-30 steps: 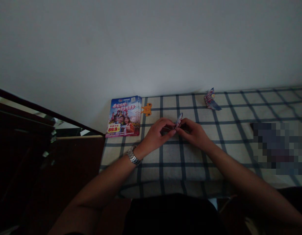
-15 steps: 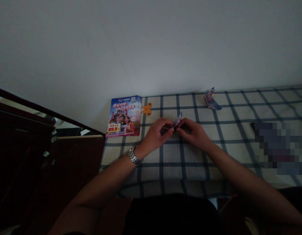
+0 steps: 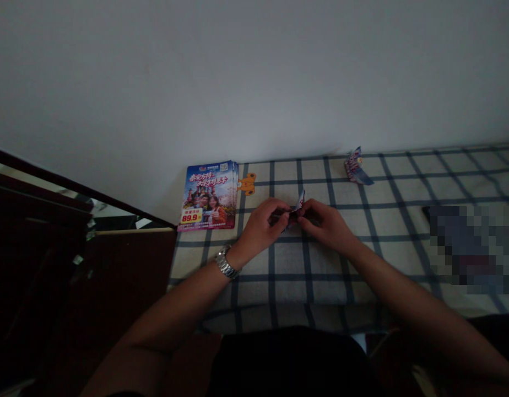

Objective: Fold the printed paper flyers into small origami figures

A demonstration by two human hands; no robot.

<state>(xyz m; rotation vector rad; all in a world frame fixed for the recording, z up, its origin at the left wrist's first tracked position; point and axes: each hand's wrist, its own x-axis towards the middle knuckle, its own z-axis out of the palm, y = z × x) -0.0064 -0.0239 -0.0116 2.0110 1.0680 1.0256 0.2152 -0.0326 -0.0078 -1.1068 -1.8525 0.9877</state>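
Between my two hands is a small piece of folded printed paper [image 3: 300,200], one pointed flap of it standing up. My left hand [image 3: 266,221], with a metal watch on the wrist, pinches its left side between thumb and fingers. From the right, my right hand [image 3: 325,225] pinches the other side. The fingertips cover most of the paper, so its full shape is hidden. A second folded paper figure [image 3: 357,167], blue, red and white with pointed parts, stands beyond my right hand near the wall.
A stack of printed flyers [image 3: 208,196] lies at the left end of the checked cloth [image 3: 324,286]. Beside it is an orange bear shape [image 3: 248,184]. A dark, pixelated object [image 3: 461,242] lies at the right. The wall [image 3: 254,82] rises behind the cloth.
The fingers of my left hand have shifted slightly on the folded paper, and its upright flap has moved a little to the left. Both hands keep their pinch.
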